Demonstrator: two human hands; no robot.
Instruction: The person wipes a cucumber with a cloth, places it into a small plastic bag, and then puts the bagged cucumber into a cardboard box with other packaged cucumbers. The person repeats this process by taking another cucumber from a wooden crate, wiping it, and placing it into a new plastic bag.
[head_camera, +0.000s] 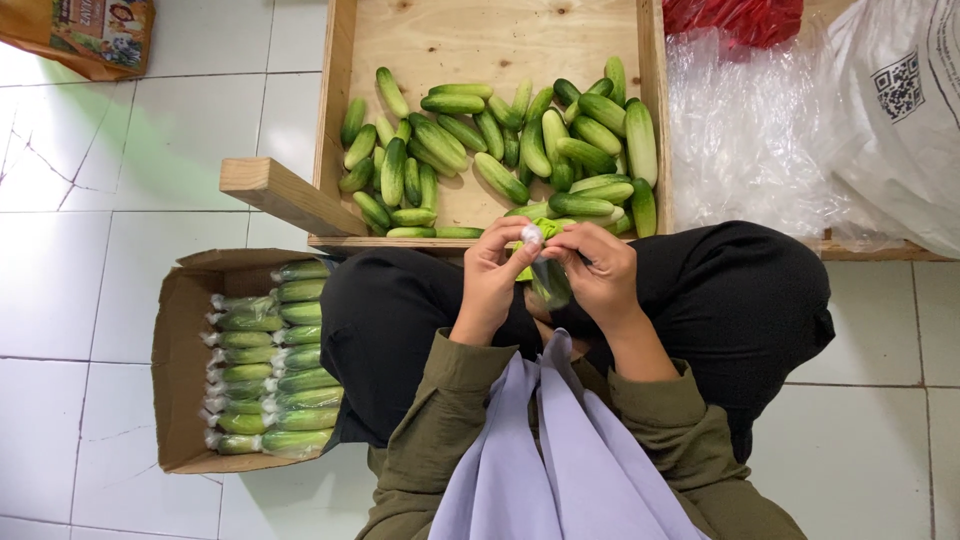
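Many cucumbers (500, 140) in wooden crate (490, 40)

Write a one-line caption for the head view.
Both hands, left and right, pinch a bagged cucumber between a cucumber crate and box.

- 12 o'clock: shallow plywood tray (345, 120) of loose green cucumbers (500, 140), bare wood at its far end.
- 9 o'clock: brown cardboard box (175, 340) packed with bagged cucumbers (270, 370).
- 2 o'clock: crumpled clear plastic sheeting (750, 130).
- 10 o'clock: open white tiled floor (130, 180).
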